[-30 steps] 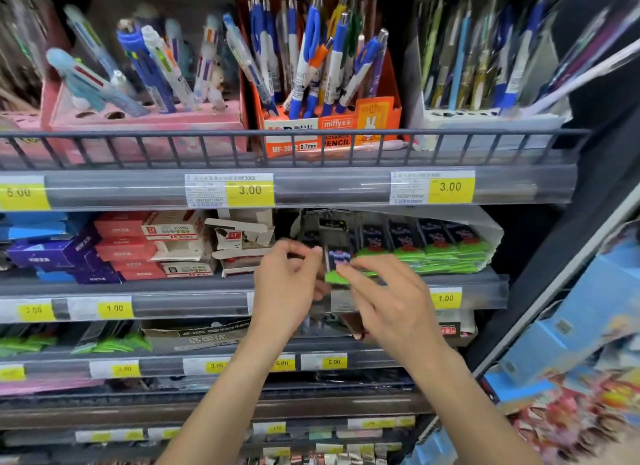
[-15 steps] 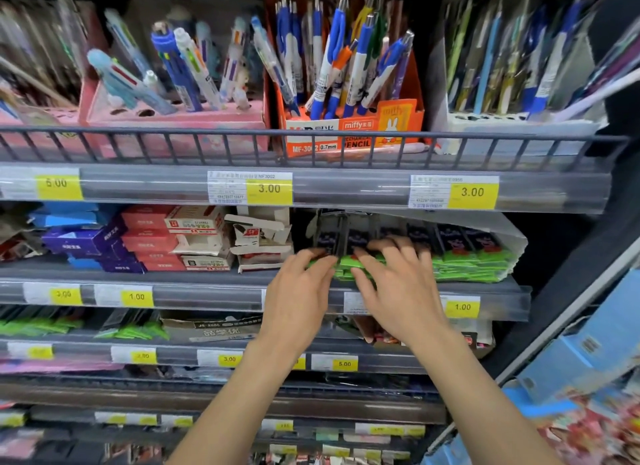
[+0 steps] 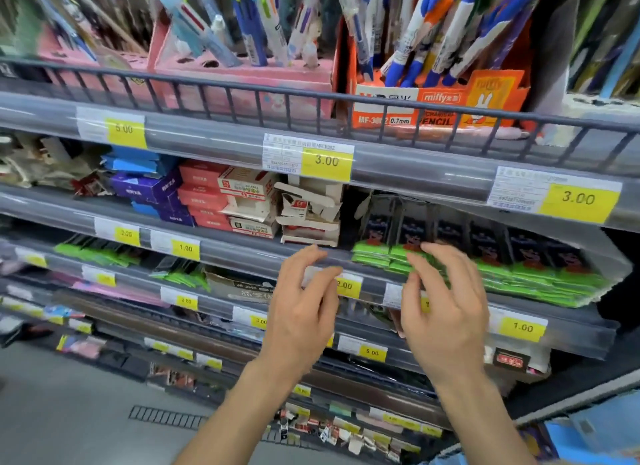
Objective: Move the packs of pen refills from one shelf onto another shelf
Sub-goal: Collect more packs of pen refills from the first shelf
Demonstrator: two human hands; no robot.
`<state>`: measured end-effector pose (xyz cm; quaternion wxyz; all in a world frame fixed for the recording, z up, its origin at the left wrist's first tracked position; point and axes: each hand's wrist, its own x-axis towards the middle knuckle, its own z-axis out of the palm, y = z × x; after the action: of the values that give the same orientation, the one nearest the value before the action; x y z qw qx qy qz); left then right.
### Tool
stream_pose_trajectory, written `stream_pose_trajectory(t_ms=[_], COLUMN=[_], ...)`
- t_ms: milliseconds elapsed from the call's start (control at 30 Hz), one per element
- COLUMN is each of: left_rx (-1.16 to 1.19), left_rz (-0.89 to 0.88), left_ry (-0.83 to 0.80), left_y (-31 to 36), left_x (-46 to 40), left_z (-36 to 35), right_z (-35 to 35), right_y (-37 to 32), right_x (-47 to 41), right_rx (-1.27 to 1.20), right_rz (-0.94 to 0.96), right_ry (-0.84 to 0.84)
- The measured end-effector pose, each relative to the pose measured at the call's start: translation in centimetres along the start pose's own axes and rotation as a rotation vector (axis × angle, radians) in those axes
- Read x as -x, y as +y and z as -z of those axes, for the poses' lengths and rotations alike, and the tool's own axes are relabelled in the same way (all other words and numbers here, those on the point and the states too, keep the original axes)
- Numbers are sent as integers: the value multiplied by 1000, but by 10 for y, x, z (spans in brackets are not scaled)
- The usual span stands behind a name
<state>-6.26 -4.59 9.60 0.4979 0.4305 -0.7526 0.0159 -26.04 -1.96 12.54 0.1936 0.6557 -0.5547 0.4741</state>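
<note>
Both hands were held up in front of the shelves, backs toward the camera. The left hand [image 3: 304, 301] had its fingers spread and a little bent, and it held nothing. It was in front of the grey shelf edge [image 3: 242, 253], near a yellow price tag [image 3: 348, 286]. The right hand [image 3: 446, 308] was also loose and held nothing. Its fingertips [image 3: 427, 248] reached up to the front of the packs of pen refills [image 3: 519, 260], but I could not tell if they touched.

The packs had green bottoms and dark tops. They lay in a row on the second shelf down, on the right side. Left of them was a torn white box [image 3: 310, 215], then red and white boxes [image 3: 225, 197], then blue and purple boxes [image 3: 149, 180]. On the top shelf, behind a wire rail [image 3: 346, 99], pens stood in a pink box [image 3: 249, 83] and an orange box [image 3: 440, 104]. More green packs [image 3: 93, 253] lay on a lower shelf on the left.

The right hand covered part of the shelf edge and one tag. The picture was blurry, so the small words on the packs could not be read. The tops of the pens were cut off.
</note>
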Motion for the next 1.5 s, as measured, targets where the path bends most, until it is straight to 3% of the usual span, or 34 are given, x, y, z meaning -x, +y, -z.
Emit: stream_pose_trajectory(t_ms=[100, 267, 667, 800, 967, 1100, 1233, 1500], left_rx=[-52, -200, -416, -396, -495, -647, -647, -566], left_rz=[135, 334, 552, 564, 438, 369, 359, 311], left_ry=[7, -59, -477, -526, -597, -775, -900, -860], left_y=[-35, -112, -328, -381, -447, -493, -516, -523], left_x=[42, 107, 123, 97, 56, 42, 47, 55], left_z=[37, 115, 260, 277, 274, 269, 264, 264], right_z=[-21, -82, -267, -323, -399, -446, -459, -449], right_y=[-53, -151, -326, -365, -394, -406, -415, -450], right_x=[27, 81, 79, 59, 35, 25, 28, 30], right_rx=[-207, -454, -253, -219, -136, -35, 63, 202], right_rz=[-14, 31, -19, -87, -180, -243, -262, -231], right_ry=[22, -228, -736, -833, -950, -1054, -1027, -843])
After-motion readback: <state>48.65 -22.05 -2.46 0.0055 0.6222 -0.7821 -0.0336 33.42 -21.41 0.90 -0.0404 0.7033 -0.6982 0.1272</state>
